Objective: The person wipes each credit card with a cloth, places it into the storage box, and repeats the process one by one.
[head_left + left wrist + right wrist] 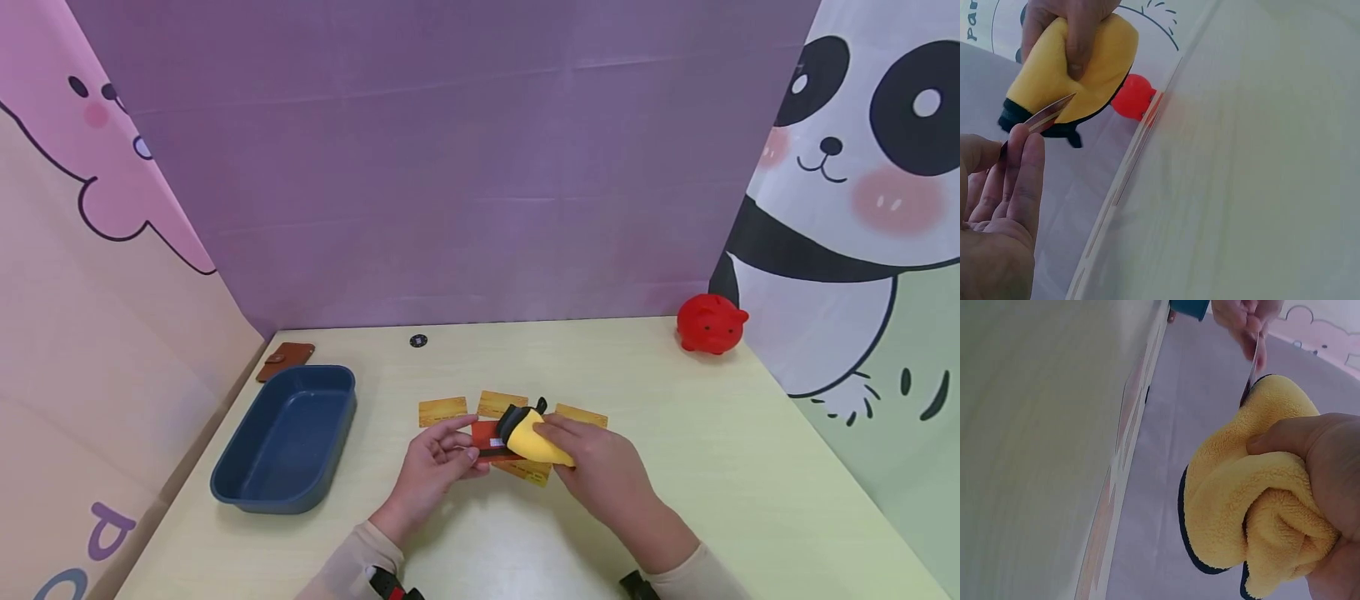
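My left hand [438, 471] pinches a red bank card [486, 435] by its left end, thumb against fingers, a little above the table. A dark stripe and a white patch show on the card. My right hand [609, 475] grips a yellow cloth [542, 447] with black edging, bunched between thumb and fingers. The cloth [1063, 72] covers the card's right end, which is hidden in the head view. Beneath and behind them lie several gold cards, among them a left one [442, 411], a middle one [501, 403] and a front one [536, 473].
To the left stands a deep blue tray [347, 417], with a brown wallet [288, 358] behind it. A small black disc [418, 341] lies near the table's back edge. At the back right corner sits a red piggy bank [711, 323]. Printed cloth walls border the table.
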